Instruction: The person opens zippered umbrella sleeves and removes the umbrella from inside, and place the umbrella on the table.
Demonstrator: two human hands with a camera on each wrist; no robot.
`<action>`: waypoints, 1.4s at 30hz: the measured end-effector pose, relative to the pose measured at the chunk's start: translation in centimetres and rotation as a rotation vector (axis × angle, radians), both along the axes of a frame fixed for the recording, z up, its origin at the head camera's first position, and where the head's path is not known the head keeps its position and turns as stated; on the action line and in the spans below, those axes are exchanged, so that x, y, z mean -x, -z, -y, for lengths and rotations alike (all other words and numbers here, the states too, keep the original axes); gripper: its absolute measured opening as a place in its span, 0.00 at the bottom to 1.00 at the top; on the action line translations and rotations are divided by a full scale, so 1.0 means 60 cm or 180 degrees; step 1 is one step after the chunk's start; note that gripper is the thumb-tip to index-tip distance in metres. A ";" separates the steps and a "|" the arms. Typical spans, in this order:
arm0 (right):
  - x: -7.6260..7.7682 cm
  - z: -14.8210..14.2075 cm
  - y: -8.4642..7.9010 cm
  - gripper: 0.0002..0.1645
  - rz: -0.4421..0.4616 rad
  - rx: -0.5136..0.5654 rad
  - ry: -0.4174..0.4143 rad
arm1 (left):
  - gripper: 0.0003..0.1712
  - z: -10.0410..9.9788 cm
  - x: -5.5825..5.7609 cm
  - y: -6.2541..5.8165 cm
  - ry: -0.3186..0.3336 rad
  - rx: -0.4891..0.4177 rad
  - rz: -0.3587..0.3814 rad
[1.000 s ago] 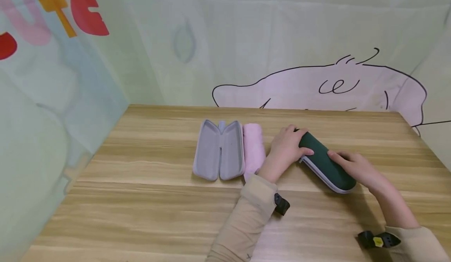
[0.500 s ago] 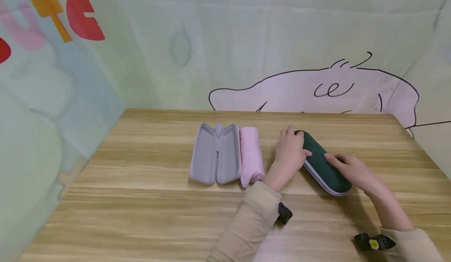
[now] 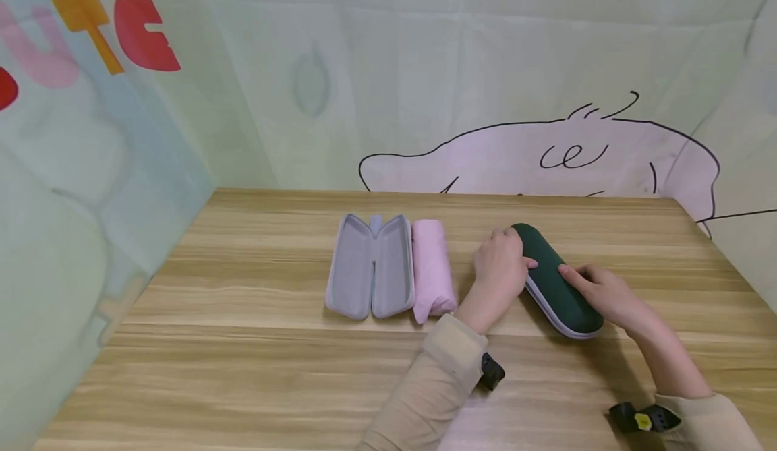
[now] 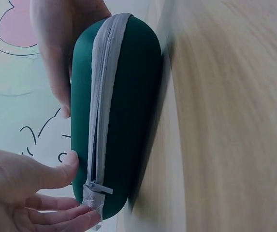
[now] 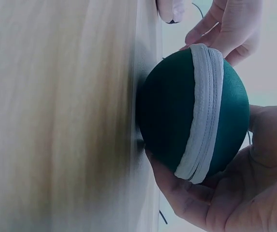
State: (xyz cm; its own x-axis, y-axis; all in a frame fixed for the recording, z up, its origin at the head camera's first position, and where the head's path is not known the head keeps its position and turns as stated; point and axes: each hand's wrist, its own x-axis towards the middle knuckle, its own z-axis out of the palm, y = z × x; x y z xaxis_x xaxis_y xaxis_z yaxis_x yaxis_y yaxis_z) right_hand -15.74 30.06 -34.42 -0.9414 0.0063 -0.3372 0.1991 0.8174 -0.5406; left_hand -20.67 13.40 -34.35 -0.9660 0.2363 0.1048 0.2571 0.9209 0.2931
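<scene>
A dark green zippered glasses case lies slantwise on the table at the right of the head view. My right hand grips its near end, thumb on top and fingers around the side, as the right wrist view shows. At the far end is my left hand, its thumb against the case's side and its fingertips on the fabric tab at the zipper's end. The zipper pull sits beside those fingertips. A narrow dark gap shows along the zipper.
Left of the hands, a grey hard case lies spread open, its inside facing up. Touching or close beside it is a pink rolled bundle. The wooden table meets a printed cloth backdrop behind and at the left.
The left hand's fingers have drawn back from over the case's far end to its left side. The right hand keeps its grip. The head view has shifted slightly.
</scene>
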 end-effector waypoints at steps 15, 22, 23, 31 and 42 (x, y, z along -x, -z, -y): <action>0.000 0.001 -0.005 0.46 0.0059 -0.0011 -0.0016 | 0.18 0.000 -0.006 0.010 0.0189 -0.0094 -0.0243; 0.001 -0.002 -0.005 0.47 0.0094 0.0073 0.0029 | 0.12 -0.007 -0.009 0.012 0.0310 -0.0207 -0.0440; 0.001 -0.003 -0.005 0.47 0.0102 0.0081 0.0037 | 0.12 -0.008 -0.009 0.013 0.0300 -0.0235 -0.0457; 0.000 -0.009 -0.006 0.48 0.0156 0.0209 0.0092 | 0.11 -0.015 -0.011 0.012 0.0371 -0.0327 -0.0520; 0.001 -0.015 -0.008 0.46 0.0133 0.0428 0.0115 | 0.20 -0.022 -0.020 0.009 0.0408 -0.0348 -0.0445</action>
State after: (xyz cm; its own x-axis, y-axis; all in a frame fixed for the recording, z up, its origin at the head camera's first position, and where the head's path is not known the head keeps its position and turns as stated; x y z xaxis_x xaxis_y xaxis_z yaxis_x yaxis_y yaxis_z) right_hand -15.82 30.94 -33.96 -0.9265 -0.0078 -0.3761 0.2518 0.7299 -0.6354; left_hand -19.50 14.72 -34.91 -0.9030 0.3361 0.2675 0.4152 0.8428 0.3426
